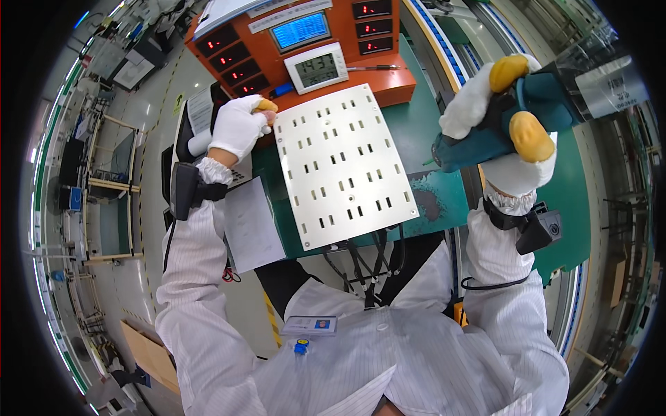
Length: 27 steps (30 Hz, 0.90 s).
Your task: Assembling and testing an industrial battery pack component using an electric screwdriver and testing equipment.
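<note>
A white slotted panel (347, 166) with small holes at its corners lies tilted in front of me, with black cables hanging below its near edge. At its upper-left corner, my left hand (239, 128), in a white glove with yellow fingertips, is closed in a pinch. Whether those fingers grip the panel's edge or some small part is hidden. Over on the right, my gloved right hand (517, 156) wraps round a dark teal power screwdriver (479, 142). Its thin green tip points left, apart from the panel.
Behind the panel stands an orange instrument box (385, 80) with red displays and a blue screen. A white digital clock (316, 68) and a pen (373, 68) rest against it. Paper (253, 229) lies left on the green mat (451, 197). A transparent container (607, 80) is at upper right.
</note>
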Motion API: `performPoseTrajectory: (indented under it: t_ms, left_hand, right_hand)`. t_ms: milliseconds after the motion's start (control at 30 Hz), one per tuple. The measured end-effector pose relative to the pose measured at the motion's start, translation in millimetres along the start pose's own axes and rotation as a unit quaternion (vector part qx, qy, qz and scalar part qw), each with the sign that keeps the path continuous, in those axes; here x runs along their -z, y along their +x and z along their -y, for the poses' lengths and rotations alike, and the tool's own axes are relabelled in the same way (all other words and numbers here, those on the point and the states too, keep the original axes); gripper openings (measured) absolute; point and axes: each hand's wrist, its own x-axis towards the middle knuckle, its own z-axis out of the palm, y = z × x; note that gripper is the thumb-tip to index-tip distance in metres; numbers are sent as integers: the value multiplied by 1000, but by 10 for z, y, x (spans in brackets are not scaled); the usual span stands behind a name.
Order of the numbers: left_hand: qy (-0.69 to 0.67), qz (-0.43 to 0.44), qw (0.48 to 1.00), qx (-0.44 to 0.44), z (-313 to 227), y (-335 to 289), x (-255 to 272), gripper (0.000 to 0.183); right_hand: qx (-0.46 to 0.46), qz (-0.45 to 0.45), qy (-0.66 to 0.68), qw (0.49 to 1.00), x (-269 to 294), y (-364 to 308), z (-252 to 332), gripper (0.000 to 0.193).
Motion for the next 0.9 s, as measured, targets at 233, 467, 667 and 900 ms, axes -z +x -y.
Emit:
performPoseTrajectory:
  t_ms: [233,467,667,900]
  left_hand:
    - [-17,111,989,91,-34,168,145,12]
    - [103,70,991,48,-358,108,140,12]
    - [85,29,993,-72,-450,131,121,19]
    - [240,-6,933,-269,-759,303,-619,33]
  right_hand:
    - [54,11,85,995,137,-20,-159,42]
    - [9,12,-13,1000,257,-99,-236,57]
    - [-2,-17,-37,999,315,-160,-155,61]
    - [-27,-45,-40,998,404,-272,-6,51]
